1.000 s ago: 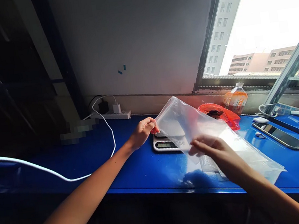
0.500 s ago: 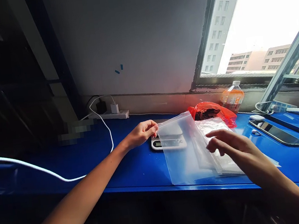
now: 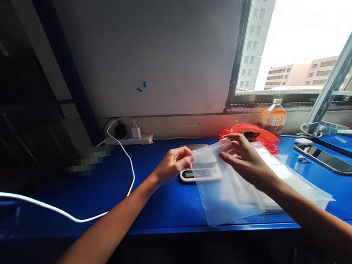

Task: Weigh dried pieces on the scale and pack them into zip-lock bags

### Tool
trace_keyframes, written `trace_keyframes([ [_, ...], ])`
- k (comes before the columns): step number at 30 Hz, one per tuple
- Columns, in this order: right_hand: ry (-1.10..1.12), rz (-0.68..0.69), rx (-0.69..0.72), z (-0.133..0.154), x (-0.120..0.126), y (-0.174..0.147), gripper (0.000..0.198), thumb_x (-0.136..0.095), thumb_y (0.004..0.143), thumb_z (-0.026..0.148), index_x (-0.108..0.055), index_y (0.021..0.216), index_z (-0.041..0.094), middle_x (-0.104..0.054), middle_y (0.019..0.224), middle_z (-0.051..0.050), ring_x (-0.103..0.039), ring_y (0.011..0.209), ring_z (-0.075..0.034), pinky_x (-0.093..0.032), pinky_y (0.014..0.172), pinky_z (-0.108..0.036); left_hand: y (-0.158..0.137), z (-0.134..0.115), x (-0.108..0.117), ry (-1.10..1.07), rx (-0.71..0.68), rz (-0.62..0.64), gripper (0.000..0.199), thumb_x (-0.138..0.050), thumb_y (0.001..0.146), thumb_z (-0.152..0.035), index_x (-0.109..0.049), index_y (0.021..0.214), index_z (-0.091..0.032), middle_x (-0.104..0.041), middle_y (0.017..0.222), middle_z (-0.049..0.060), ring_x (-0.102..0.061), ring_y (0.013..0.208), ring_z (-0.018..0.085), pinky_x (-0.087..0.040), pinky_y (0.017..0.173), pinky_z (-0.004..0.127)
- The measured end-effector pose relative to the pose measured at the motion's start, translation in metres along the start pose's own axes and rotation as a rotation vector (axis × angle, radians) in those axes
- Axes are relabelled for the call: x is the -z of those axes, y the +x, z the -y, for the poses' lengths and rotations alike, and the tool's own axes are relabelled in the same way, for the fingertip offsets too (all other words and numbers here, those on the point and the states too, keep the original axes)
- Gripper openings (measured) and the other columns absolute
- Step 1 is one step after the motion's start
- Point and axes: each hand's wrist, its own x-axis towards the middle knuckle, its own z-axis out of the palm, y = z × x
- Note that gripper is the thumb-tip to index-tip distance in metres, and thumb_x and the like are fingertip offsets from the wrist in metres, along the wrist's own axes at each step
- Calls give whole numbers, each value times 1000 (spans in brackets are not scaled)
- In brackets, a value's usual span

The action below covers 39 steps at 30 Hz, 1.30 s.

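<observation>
My left hand (image 3: 177,164) pinches the upper left corner of a clear plastic bag (image 3: 217,200) between thumb and fingers. The bag hangs down toward the table's front edge. At its upper right, my right hand (image 3: 247,159) touches the top edge with the index finger, while the thumb stays apart from the other fingers. Behind the bag, a white digital scale (image 3: 187,175) shows partly through the film. A stack of more clear bags (image 3: 295,177) lies under and beside my right hand, partly hidden by the wrist.
A red plastic bag (image 3: 271,141) with dark contents sits at the back, beside an orange drink bottle (image 3: 273,117). A phone (image 3: 332,159) and a white earbud (image 3: 303,159) lie on the right. A white cable (image 3: 53,209) crosses the blue table (image 3: 160,212) from a power strip (image 3: 141,139).
My right hand has moved left and up to the clear bag's top edge. The bag's top has sagged and folded. My left hand keeps its pinch and has shifted slightly right.
</observation>
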Motion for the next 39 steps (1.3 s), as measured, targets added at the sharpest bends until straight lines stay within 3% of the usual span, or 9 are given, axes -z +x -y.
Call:
trace_keyframes([
  [4, -455, -82, 314, 15, 1, 8, 43, -58, 78, 26, -45, 119, 19, -59, 111, -14, -55, 100, -27, -43, 84, -46, -4, -2, -8, 214, -34, -11, 13, -55, 77, -24, -59, 69, -14, -55, 60, -2, -49, 57, 10, -38, 57, 22],
  [8, -645, 300, 451, 28, -17, 15, 28, -54, 79, 16, -51, 106, 21, -65, 95, -8, -56, 93, -25, -41, 79, -39, -10, -3, -19, 387, -191, -23, 12, -52, 76, -18, -59, 66, -14, -57, 61, -1, -49, 56, 9, -39, 57, 22],
  [11, -591, 466, 401, 32, -27, 17, 26, -52, 79, 11, -50, 104, 20, -66, 85, -4, -58, 78, -18, -39, 68, -29, -11, -5, -22, 421, -224, -63, 10, -53, 76, -16, -61, 70, -14, -60, 64, 0, -51, 57, 10, -40, 57, 22],
  [15, -607, 420, 330, 38, -26, 14, 29, -48, 80, 7, -49, 107, 18, -67, 86, -5, -58, 73, -16, -37, 62, -26, -12, -14, -16, 348, -117, -94, 16, -55, 82, -26, -63, 74, -13, -55, 57, -2, -47, 51, 8, -37, 51, 21],
  [19, -612, 370, 349, 41, -27, 11, 30, -47, 80, 6, -48, 107, 19, -67, 93, -7, -59, 75, -17, -37, 63, -27, -15, -19, -12, 342, -153, -133, 18, -55, 84, -28, -63, 75, -14, -56, 59, -2, -48, 55, 9, -38, 55, 22],
  [24, -564, 402, 342, 32, -38, 10, 31, -45, 78, 5, -46, 105, 20, -66, 84, -5, -60, 72, -17, -35, 58, -26, -20, -9, -15, 486, -205, -155, 17, -53, 85, -26, -63, 75, -15, -61, 69, 2, -53, 65, 13, -40, 63, 26],
  [29, -470, 445, 252, 25, -41, -1, 31, -49, 76, 7, -46, 103, 21, -67, 80, -5, -61, 71, -19, -38, 58, -27, -30, -8, -15, 619, -283, -6, 17, -49, 85, -21, -63, 75, -18, -62, 70, 3, -50, 69, 16, -39, 69, 29],
  [34, -325, 486, 172, 28, -23, -12, 28, -52, 79, 12, -46, 104, 23, -66, 81, -2, -61, 73, -16, -45, 63, -28, -38, -24, -15, 545, -331, 83, 22, -46, 83, -17, -53, 62, -18, -57, 62, 1, -45, 64, 14, -37, 65, 29],
  [39, -384, 344, 146, 30, 7, -6, 25, -55, 80, 21, -49, 104, 24, -65, 82, -2, -60, 70, -17, -45, 62, -31, -44, -41, -11, 447, -220, -40, 24, -47, 81, -20, -52, 57, -20, -53, 58, 1, -46, 64, 16, -38, 64, 30],
])
